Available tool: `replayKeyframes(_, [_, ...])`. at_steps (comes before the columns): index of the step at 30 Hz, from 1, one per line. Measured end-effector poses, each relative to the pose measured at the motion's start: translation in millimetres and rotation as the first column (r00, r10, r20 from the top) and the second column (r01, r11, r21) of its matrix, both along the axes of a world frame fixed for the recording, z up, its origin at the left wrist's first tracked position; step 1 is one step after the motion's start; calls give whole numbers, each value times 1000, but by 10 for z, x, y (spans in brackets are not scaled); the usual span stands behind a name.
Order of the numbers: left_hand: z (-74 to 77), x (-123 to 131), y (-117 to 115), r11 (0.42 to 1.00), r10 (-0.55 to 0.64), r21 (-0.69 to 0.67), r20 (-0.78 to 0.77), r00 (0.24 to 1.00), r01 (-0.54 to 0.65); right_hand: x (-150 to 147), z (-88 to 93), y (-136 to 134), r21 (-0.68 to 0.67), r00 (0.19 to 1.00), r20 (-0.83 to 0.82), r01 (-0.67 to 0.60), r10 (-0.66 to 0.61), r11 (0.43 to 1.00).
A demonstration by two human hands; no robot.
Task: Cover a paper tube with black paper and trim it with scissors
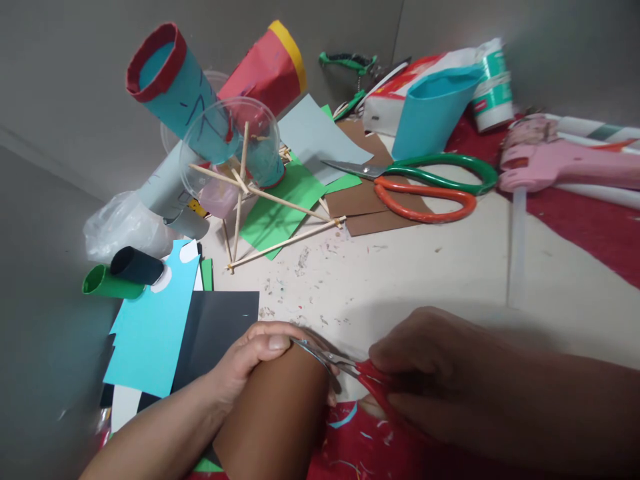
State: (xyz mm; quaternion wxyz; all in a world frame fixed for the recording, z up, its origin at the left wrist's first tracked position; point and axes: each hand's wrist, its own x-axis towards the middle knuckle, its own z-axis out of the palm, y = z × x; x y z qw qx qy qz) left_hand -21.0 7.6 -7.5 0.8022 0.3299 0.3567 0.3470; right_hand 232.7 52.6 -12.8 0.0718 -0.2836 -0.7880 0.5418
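Brown rolled paper (277,417) at bottom centre. Person's left hand (253,353) half closed on its upper rim, thumb along the edge. Right hand (425,357) closed round red-handled scissors (367,373), blades at that rim. Black sheet (220,333) just beside left hand, cyan sheet (155,340) overlapping it. Farther back on table (395,273): 1 pink glue gun (550,161), plus larger scissors (400,172) with green and orange handles.

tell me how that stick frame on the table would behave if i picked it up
The stick frame is probably light for its size, being mostly gaps between thin sticks. Those slender sticks might snap if squeezed. It seems unlikely to roll, since its ends jut out.
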Motion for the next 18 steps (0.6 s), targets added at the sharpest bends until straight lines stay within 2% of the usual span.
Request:
replayKeyframes(3, [7, 13, 15, 999, -12, -32, 38, 999, 13, -14, 7, 12, -12, 999, 2, -35, 35, 999])
replayKeyframes(9, [-10, -16, 110, 972, 3, -230, 223, 975, 50, -22, -44, 9, -29, 995, -53, 86, -87, 996])
replayKeyframes(12, [-37, -32, 145, 952, 113, -303, 243, 963, -35, -35, -54, 20, -2, 991, -62, 116, -116, 993])
replayKeyframes(18, [16, -7, 153, 932, 289, -288, 229, 929, -219, -64, -49, 89, -40, 983, -86, 156, -159, 987])
